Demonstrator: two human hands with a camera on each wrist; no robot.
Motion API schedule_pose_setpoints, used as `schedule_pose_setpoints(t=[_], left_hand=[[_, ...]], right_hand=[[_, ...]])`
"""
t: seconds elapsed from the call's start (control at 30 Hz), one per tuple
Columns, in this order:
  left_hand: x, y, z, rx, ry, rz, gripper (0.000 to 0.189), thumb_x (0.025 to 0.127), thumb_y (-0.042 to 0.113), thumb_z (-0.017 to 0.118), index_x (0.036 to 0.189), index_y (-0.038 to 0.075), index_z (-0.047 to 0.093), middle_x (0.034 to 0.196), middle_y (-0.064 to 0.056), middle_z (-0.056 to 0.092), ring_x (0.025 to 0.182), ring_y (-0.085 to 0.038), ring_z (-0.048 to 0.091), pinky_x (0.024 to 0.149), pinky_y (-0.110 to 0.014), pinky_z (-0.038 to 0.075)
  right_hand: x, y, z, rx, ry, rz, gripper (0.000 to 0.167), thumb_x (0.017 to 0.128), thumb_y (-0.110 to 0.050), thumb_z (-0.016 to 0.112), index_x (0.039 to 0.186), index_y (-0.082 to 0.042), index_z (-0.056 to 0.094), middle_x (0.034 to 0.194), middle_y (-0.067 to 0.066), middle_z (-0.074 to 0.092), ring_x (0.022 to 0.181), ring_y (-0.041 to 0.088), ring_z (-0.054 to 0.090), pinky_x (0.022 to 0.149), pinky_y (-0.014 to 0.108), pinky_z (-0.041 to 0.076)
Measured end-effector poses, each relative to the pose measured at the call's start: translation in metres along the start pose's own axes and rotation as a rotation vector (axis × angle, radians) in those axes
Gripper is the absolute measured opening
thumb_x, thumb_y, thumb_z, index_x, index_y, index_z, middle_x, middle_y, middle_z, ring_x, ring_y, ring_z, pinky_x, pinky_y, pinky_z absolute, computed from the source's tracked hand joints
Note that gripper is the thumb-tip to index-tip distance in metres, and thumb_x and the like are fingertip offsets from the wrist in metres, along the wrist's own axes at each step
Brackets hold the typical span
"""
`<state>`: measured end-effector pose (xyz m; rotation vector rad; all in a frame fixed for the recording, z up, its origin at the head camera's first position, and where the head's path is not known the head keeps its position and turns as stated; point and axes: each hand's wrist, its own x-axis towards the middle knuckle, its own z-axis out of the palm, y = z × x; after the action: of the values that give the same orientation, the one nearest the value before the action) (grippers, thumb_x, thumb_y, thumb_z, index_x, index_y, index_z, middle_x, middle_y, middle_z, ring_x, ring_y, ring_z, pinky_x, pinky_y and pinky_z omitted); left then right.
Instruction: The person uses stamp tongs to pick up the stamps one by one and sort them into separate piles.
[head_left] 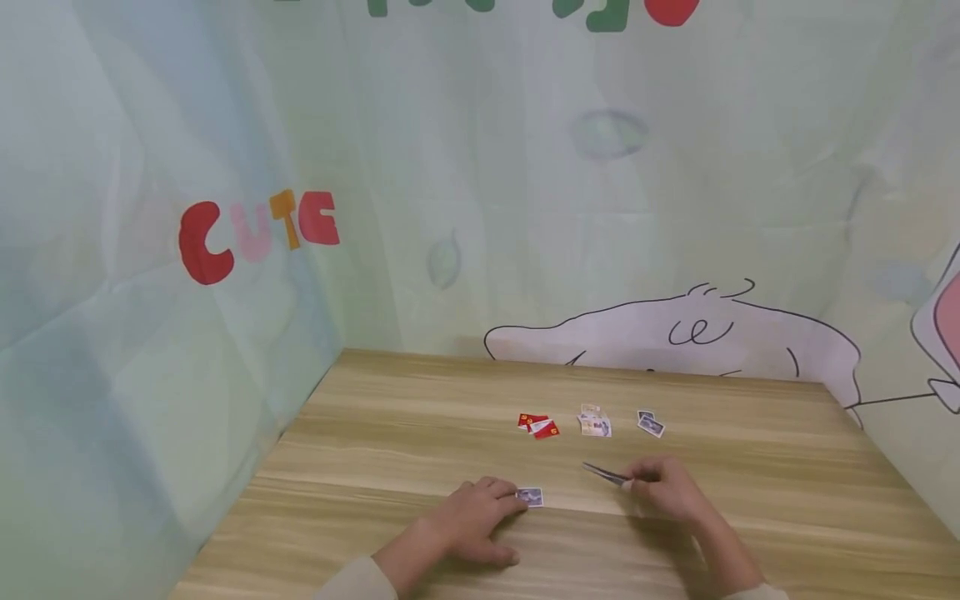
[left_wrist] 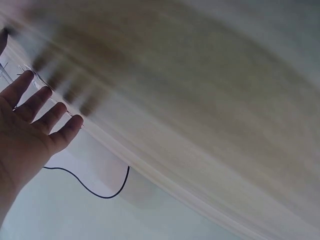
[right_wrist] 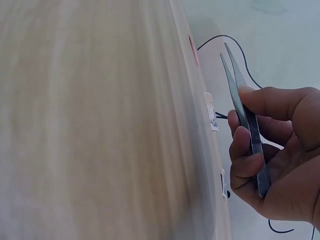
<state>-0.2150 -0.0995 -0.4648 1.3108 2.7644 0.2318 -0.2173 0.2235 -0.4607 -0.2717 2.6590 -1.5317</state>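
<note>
In the head view my left hand [head_left: 480, 518] lies low over the wooden table with its fingers spread. Its fingertips are right at the edge of a small dark-pictured stamp [head_left: 531, 497]. The left wrist view shows the same hand [left_wrist: 37, 117] palm-on, fingers straight and nothing gripped. To the right, my right hand [head_left: 663, 486] holds a pair of metal tweezers [head_left: 603, 473], tips pointing left toward the table's middle. Seen from the right wrist, thumb and curled fingers pinch the tweezers [right_wrist: 245, 110], whose two tips stand slightly apart with nothing between them.
Farther back on the table [head_left: 390, 442] are three small groups: red stamps [head_left: 542, 426] at left, pale printed stamps [head_left: 596, 422] in the middle, and dark-pictured stamps [head_left: 651, 423] at right. A printed curtain [head_left: 450, 167] borders the table's back and left sides.
</note>
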Motion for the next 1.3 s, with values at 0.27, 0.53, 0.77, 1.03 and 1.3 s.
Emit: schedule_pose_setpoints(t=[0.27,0.53,0.77,1.03,1.3], left_hand=[[0.001,0.001,0.001,0.003,-0.011,-0.014,0.068,0.078,0.059,0.06,0.133,0.02,0.051,0.133,-0.004,0.047,0.12,-0.023,0.042,0.088,-0.051,0.042],[0.004,0.002,0.001,0.033,-0.007,-0.009,0.067,0.077,0.064,0.059,0.13,0.022,0.053,0.126,-0.001,0.049,0.112,-0.02,0.045,0.086,-0.046,0.044],[0.004,0.002,0.002,0.043,-0.014,-0.024,0.069,0.076,0.067,0.057,0.131,0.025,0.052,0.126,0.0,0.049,0.11,-0.02,0.046,0.084,-0.047,0.044],[0.003,0.003,0.0,0.044,-0.004,-0.029,0.073,0.074,0.068,0.058,0.131,0.022,0.052,0.126,-0.001,0.049,0.111,-0.021,0.045,0.081,-0.045,0.045],[0.003,0.004,0.0,0.045,-0.009,-0.028,0.073,0.075,0.067,0.058,0.132,0.022,0.051,0.126,-0.002,0.049,0.111,-0.021,0.045,0.081,-0.044,0.045]], right_hand=[[0.003,-0.001,0.004,0.005,-0.143,-0.038,0.018,0.076,-0.006,0.069,0.092,0.003,0.067,0.086,0.007,0.063,0.076,0.022,0.054,0.067,0.035,0.046],[0.006,-0.002,0.011,0.005,-0.213,-0.078,0.02,0.076,-0.007,0.068,0.092,0.004,0.068,0.082,0.005,0.063,0.072,0.021,0.053,0.062,0.031,0.045],[0.01,-0.005,0.018,-0.005,-0.261,-0.102,0.019,0.075,-0.008,0.069,0.091,0.004,0.069,0.078,0.002,0.064,0.069,0.016,0.053,0.061,0.028,0.044],[0.017,-0.009,0.025,-0.043,-0.284,-0.102,0.017,0.074,-0.006,0.069,0.089,0.002,0.069,0.077,0.002,0.065,0.068,0.017,0.053,0.06,0.03,0.045],[0.021,-0.013,0.031,-0.058,-0.293,-0.116,0.015,0.074,-0.005,0.069,0.087,0.001,0.069,0.076,0.002,0.065,0.068,0.016,0.054,0.061,0.029,0.045]])
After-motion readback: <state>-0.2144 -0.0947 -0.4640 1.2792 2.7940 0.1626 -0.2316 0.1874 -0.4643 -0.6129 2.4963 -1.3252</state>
